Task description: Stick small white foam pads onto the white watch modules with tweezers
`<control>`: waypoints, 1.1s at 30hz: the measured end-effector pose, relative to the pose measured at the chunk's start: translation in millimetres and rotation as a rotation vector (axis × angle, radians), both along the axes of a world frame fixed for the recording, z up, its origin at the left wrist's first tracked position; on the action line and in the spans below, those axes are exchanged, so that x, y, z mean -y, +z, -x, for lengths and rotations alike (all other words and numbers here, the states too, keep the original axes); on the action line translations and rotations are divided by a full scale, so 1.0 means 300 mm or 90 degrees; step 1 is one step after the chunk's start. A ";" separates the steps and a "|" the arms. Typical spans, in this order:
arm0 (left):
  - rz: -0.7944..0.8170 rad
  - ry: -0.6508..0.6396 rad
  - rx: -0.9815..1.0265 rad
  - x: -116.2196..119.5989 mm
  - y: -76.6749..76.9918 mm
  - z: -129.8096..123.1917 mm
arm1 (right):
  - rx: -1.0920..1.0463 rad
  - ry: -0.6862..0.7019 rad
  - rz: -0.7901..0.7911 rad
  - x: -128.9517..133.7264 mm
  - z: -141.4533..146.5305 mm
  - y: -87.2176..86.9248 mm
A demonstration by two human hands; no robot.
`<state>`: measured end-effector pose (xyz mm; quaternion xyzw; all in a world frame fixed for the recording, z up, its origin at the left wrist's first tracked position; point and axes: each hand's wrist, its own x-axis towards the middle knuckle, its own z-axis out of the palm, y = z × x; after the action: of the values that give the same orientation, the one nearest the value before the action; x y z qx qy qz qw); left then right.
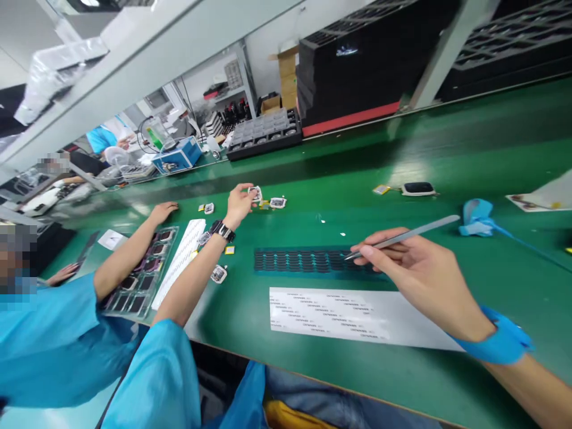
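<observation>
My left hand, with a dark watch on its wrist, pinches a small white-framed watch casing above the bench. Beside it lies another white-framed casing with a yellow battery piece. Metal tweezers sit in the closed fingers of my right hand, which wears a blue wrist strap. Their tips point down at the right part of a sheet of small black adhesive pieces. I cannot tell if they grip a piece. A white printed sheet lies nearer me.
At left, a co-worker's hand rests near a clear tray of dark-screened parts. A casing lies near my left forearm. Farther right are a white-rimmed device and a blue corded clip. Black stacked trays line the back.
</observation>
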<state>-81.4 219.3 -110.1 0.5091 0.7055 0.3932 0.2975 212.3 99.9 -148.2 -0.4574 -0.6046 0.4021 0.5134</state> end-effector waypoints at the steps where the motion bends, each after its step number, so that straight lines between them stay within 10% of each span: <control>1: 0.001 0.030 -0.040 -0.044 -0.012 0.038 | 0.006 -0.001 0.006 -0.004 -0.001 -0.001; 14: 0.079 0.259 -0.397 -0.047 -0.082 0.423 | 0.074 0.001 0.045 -0.011 0.012 0.019; 28: -0.061 -0.242 -0.372 0.229 -0.113 0.208 | 0.061 0.030 0.005 -0.007 0.013 0.014; 33: -0.070 -0.268 -0.410 0.142 -0.073 0.138 | 0.068 0.035 -0.025 -0.008 0.012 0.009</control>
<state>-122.9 176.5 -131.9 0.7556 0.6205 0.1808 0.1071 208.9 102.2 -145.7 -0.4512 -0.6512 0.3790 0.4783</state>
